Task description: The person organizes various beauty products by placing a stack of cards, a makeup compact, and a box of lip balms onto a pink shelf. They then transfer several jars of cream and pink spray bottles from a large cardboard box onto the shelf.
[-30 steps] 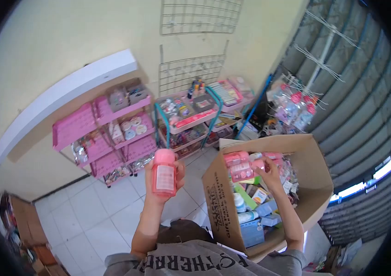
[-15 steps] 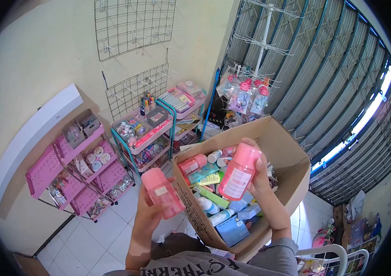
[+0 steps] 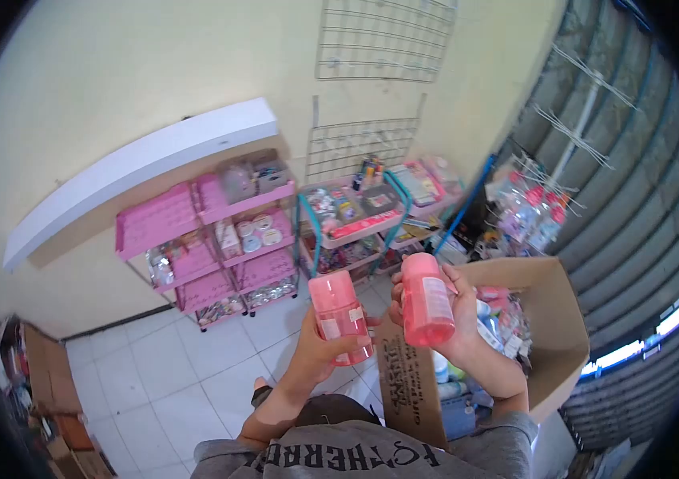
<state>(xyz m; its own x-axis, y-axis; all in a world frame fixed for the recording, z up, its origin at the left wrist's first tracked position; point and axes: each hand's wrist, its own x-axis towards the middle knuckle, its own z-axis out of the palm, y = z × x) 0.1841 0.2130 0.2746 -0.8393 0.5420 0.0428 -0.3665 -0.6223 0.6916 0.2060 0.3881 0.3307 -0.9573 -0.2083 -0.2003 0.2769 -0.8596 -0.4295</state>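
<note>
Since a moment ago, we have drawn the pink-capped, translucent pink plastic bottle (image 3: 427, 302) in our right hand (image 3: 458, 315) back from above the open brown cardboard box (image 3: 559, 319); our left hand (image 3: 322, 345) grips a matching pink bottle (image 3: 341, 318) beside it.

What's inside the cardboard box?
Inside the cardboard box, pink packages and a blue container show among mixed items. The right hand and forearm cover part of the contents, and whatever lies beneath the top layer cannot be seen.
</note>
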